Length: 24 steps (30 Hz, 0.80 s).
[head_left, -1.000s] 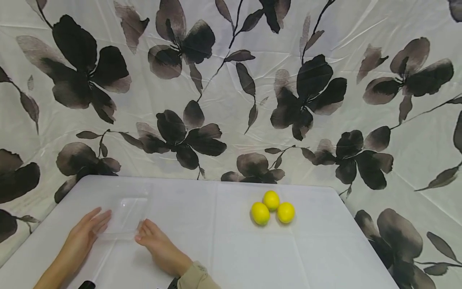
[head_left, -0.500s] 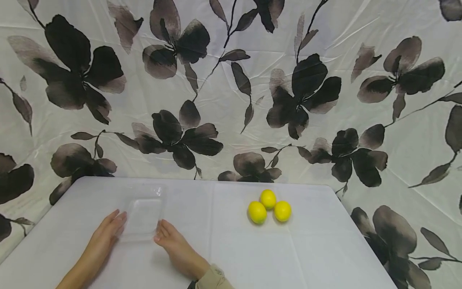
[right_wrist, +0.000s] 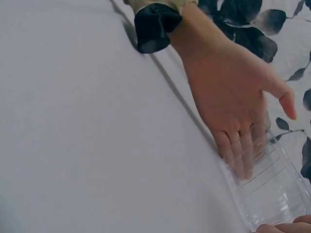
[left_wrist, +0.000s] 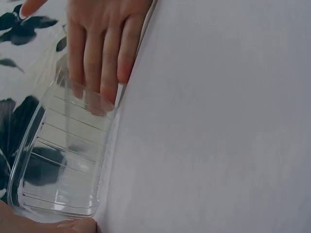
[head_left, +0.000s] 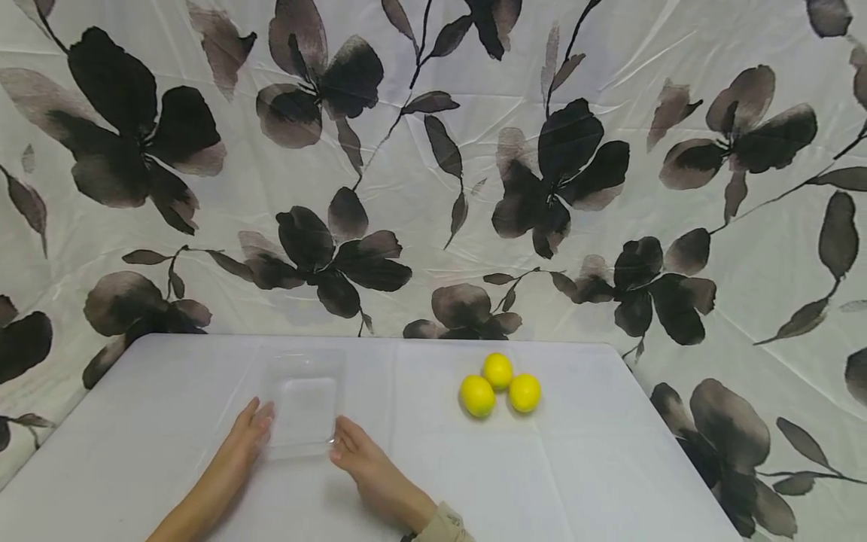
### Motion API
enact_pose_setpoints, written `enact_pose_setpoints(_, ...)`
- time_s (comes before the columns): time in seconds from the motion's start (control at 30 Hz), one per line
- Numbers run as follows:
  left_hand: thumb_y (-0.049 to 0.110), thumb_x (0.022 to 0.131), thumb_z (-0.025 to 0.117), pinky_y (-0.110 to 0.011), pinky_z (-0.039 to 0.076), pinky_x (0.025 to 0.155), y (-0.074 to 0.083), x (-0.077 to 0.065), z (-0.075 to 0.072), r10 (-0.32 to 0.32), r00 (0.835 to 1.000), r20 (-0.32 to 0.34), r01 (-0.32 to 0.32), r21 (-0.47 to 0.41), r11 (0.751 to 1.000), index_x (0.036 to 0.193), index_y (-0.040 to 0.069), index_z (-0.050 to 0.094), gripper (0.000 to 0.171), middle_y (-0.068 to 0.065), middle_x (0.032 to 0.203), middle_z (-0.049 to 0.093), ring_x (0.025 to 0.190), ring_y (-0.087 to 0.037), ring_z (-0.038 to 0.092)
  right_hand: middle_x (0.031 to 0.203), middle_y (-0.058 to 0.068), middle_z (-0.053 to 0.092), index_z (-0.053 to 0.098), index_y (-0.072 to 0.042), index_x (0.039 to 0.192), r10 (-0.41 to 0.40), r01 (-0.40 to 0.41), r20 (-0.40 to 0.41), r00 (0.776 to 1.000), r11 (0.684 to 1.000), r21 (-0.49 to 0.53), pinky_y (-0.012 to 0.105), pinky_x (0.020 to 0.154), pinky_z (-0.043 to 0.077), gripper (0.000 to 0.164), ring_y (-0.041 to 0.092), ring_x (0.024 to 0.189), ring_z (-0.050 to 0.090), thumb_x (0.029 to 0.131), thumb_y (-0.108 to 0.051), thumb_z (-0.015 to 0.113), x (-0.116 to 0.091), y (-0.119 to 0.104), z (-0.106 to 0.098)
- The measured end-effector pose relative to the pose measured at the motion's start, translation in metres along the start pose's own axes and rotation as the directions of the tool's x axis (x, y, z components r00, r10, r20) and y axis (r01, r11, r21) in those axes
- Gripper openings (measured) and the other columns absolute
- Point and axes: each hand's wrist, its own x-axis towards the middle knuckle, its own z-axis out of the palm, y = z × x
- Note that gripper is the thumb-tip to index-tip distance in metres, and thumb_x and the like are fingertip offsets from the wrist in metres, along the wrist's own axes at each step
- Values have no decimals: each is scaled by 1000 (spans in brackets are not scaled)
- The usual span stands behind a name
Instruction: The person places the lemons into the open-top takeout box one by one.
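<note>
A clear plastic tray (head_left: 308,406) lies between both hands, left of the middle of the white table. Along its left side my left hand (head_left: 245,436) presses with straight fingers. On the opposite side my right hand (head_left: 369,463) touches the tray's wall near the front corner. In the left wrist view, the right hand (left_wrist: 107,29) has its four fingers flat against the tray (left_wrist: 68,155), its thumb held apart. Across the tray in the right wrist view, the left hand (right_wrist: 228,87) likewise lays straight fingers on the clear wall, thumb apart.
Three yellow lemons (head_left: 500,384) sit grouped toward the back right of the white table (head_left: 474,482). Behind its back edge hangs a pale cloth (head_left: 460,45) printed with dark flowers. A beige sleeve (head_left: 443,525) covers the right forearm.
Both hands have moved the clear tray rightward across the table, toward the lemons. The head view has shifted slightly; the lemons have kept their grouping.
</note>
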Motion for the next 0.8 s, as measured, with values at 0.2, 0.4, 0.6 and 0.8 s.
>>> enact_pose_setpoints(0.2,32,106,36,-68,-2,114,5,5,23,26,999,40,-23,-75,997,153,4,-25,82,-29,159,-19,144,-48,-20,163,26,3,2,7,155,-7,7,-39,999,1000,-5,48,122,8,73,38,151,5,102,-21,45,-19,-5,-17)
enact_pose_setpoints(0.4,27,105,38,-68,-3,114,7,13,44,30,998,57,-23,-116,993,153,4,-23,81,-28,160,-17,144,-47,-19,162,27,3,3,6,156,-1,1,-57,998,1000,-2,49,121,8,72,39,150,6,103,-21,45,-37,-8,-31)
enact_pose_setpoints(0.6,30,104,41,-66,-1,115,10,18,66,42,997,70,-36,-84,996,155,5,-18,82,-28,159,-20,145,-47,-18,162,27,-1,-1,4,156,7,-7,-74,997,1000,-3,49,121,6,72,39,150,3,106,-26,41,-52,-11,-50)
enact_pose_setpoints(0.8,31,104,41,-64,-5,116,12,21,85,70,995,75,-62,-111,992,156,4,-16,82,-26,160,-19,145,-42,-22,161,29,-2,-2,6,155,-28,31,-76,997,999,34,48,122,7,72,40,150,3,105,-21,41,-65,-13,-65)
